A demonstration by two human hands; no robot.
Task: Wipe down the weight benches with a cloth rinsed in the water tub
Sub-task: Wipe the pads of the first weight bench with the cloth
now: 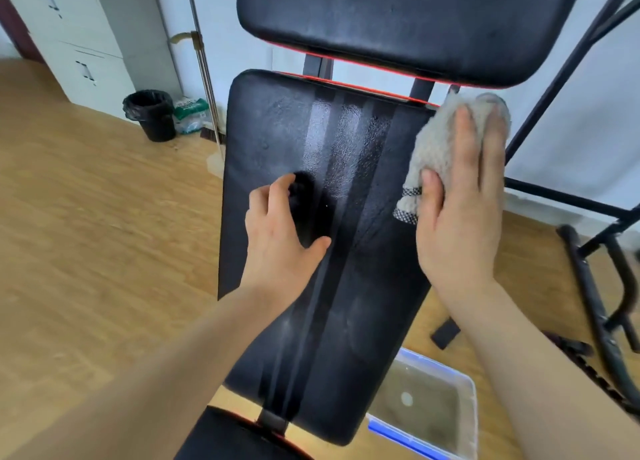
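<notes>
Fingers (465,140) of the right grip (460,224) lie straight and close together, flat on a grey terry cloth (433,137), with the thumb laid along the cloth's lower edge; the palm presses the cloth against the right edge of the long bench pad (346,140), near its top corner. A strip of black-and-white checked trim shows at the cloth's lower end, just beside the thumb. The left grip (277,241) rests on the middle of the same pad, loosely curled and holding nothing, its fingertips touching the black surface. Pale streaks run lengthwise down the pad. Above it, across a gap with red piping, sits the upper pad (415,26), cut off at the top edge. The water tub (468,411), clear with blue trim, stands on the wooden floor (86,217) below the pad's lower right corner and is partly hidden by it; the water looks murky. At the far left stand a pale cabinet (69,26), a black bin (152,116) and a plastic-wrapped pack (188,114) with green print too small to read. A metal pole (201,61) leans by the wall. A black metal frame (588,286) runs off the right edge.
</notes>
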